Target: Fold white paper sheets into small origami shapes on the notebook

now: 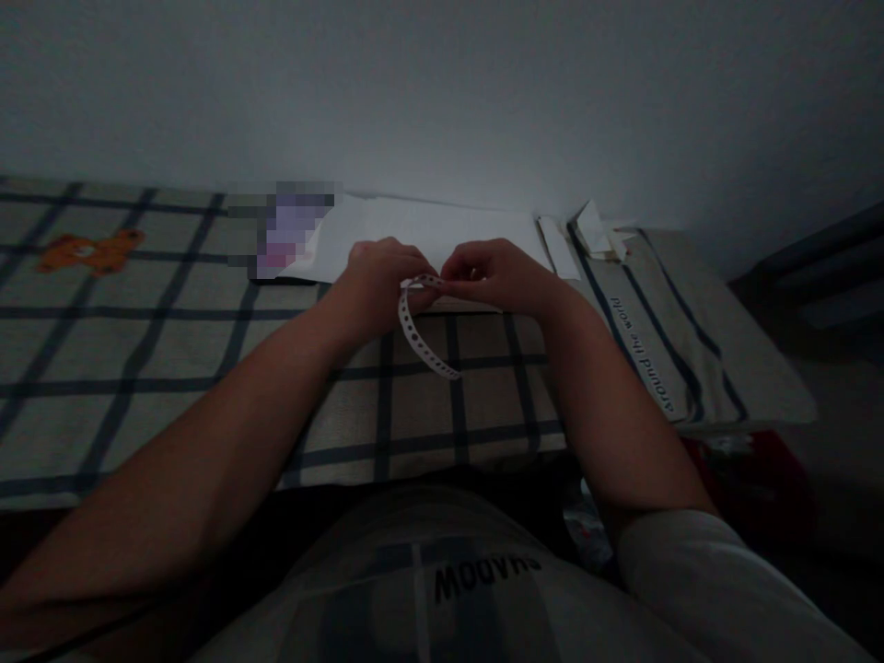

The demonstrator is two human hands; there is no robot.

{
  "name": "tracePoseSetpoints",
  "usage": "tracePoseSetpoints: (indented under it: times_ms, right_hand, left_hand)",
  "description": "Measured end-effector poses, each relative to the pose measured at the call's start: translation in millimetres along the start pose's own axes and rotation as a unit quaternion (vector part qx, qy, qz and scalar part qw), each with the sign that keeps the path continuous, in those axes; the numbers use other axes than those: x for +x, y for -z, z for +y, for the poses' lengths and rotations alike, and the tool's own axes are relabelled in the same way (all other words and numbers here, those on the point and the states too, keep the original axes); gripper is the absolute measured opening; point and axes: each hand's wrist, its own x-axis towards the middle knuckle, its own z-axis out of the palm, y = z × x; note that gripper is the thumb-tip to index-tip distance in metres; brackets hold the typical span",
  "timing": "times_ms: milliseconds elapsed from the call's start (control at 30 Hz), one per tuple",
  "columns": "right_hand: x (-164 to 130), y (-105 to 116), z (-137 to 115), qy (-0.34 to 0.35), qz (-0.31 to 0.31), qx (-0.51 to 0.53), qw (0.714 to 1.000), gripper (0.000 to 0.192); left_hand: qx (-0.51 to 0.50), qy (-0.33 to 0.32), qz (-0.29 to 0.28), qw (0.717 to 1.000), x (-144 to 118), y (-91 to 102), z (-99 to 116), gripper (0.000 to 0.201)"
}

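Observation:
A narrow white paper strip (415, 343) with a row of dark holes or dots curves down from between my hands, its free end hanging over the checked cloth. My left hand (383, 281) is closed around the strip's upper part, palm turned down. With thumb and finger pinched, my right hand (501, 274) holds the strip just to the right of my left one. White paper sheets (421, 226) lie flat behind and beneath both hands. My left fingertips are partly hidden.
A checked cloth (331, 414) covers the table. Orange cut-out (93, 253) lies far left. A blurred purple item (294, 230) sits on the papers' left end. Crumpled paper scraps (599, 235) and a narrow white piece (558, 247) lie right. The wall (428, 101) rises behind.

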Motion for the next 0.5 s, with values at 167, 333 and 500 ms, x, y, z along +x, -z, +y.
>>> tracePoseSetpoints:
  times_ms: [167,333,500]
  right_hand:
    - [-0.8,0.2,-2.1,-0.009,-0.01,0.004,1.0,0.032]
    - [-1.5,0.5,-3.1,-0.003,-0.015,0.011,1.0,0.029]
    - [-0.8,-0.6,-2.3,0.02,-0.009,0.017,1.0,0.028]
  left_hand:
    - [-0.009,-0.002,-0.013,1.0,-0.2,-1.3,0.4,0.027]
    - [-0.027,-0.002,0.003,1.0,-1.2,-0.3,3.0,0.023]
    - [-0.047,-0.011,0.012,0.999,-0.9,1.7,2.7,0.023]
